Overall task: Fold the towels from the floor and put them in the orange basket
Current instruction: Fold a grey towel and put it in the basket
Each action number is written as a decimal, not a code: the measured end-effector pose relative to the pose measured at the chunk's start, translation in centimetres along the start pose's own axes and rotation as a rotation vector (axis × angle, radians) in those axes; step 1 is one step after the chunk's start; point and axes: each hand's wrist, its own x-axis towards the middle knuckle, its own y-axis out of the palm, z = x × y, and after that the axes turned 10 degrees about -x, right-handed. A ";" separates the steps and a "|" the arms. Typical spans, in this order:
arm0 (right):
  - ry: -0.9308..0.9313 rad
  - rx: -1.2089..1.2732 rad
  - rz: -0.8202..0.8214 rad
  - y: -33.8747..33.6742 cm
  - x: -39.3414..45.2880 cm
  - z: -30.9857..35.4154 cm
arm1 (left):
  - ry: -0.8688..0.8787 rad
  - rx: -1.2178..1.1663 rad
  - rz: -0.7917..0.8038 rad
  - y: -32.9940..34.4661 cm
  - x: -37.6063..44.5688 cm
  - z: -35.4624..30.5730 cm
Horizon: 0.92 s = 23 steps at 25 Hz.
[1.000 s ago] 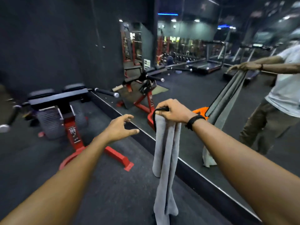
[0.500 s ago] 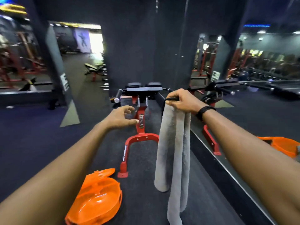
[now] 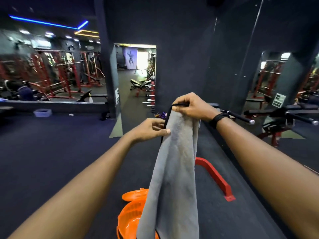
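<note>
The right hand [image 3: 191, 107] is closed in a pinch on the top edge of the grey towel [image 3: 174, 169], thumb and curled fingers clamping the dark hem where it bunches at the top. The left hand [image 3: 150, 130] sits just below and beside it, its thumb pressed on the towel's face and its fingers tucked behind the black-trimmed side edge, so it too has a light pinch on the cloth. From these two holds the towel hangs straight down in long loose folds, apparently doubled lengthwise, with its lower end dropping out of view in front of the orange basket [image 3: 129, 219], which stands on the dark floor [image 3: 51, 161] partly hidden behind the cloth.

The towel looks soft, limp and light: it keeps no shape of its own and drapes wherever it is not held. It should not slip easily, since the pile looks grippy, and it is not fragile. The sensible places to hold are the hemmed edge and corners, where the trim gives the fingers a firmer line; holding mid-cloth would likely let it sag and undo the fold.
</note>
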 end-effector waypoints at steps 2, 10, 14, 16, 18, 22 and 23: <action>-0.015 0.031 0.000 1.9 2.5 2.2 | 0.016 -0.082 0.028 -2.9 -1.1 0.6; 0.242 0.065 -0.466 4.8 8.2 3.2 | -0.292 0.348 0.188 -11.6 -5.0 6.9; 0.221 0.106 -0.287 5.6 8.9 4.9 | -0.068 0.237 -0.206 -13.6 -4.7 4.9; 0.118 0.019 0.080 7.0 9.3 7.0 | 0.014 0.294 -0.162 -14.0 -3.7 2.8; 0.049 -0.133 0.307 8.6 9.8 8.5 | 0.053 0.333 -0.111 -13.9 -3.1 1.4; -0.044 -0.134 0.277 8.9 10.5 8.3 | 0.083 0.196 -0.145 -13.8 -4.7 1.3; -0.052 -0.092 0.238 8.6 10.5 8.2 | 0.044 0.184 -0.136 -13.9 -5.4 2.0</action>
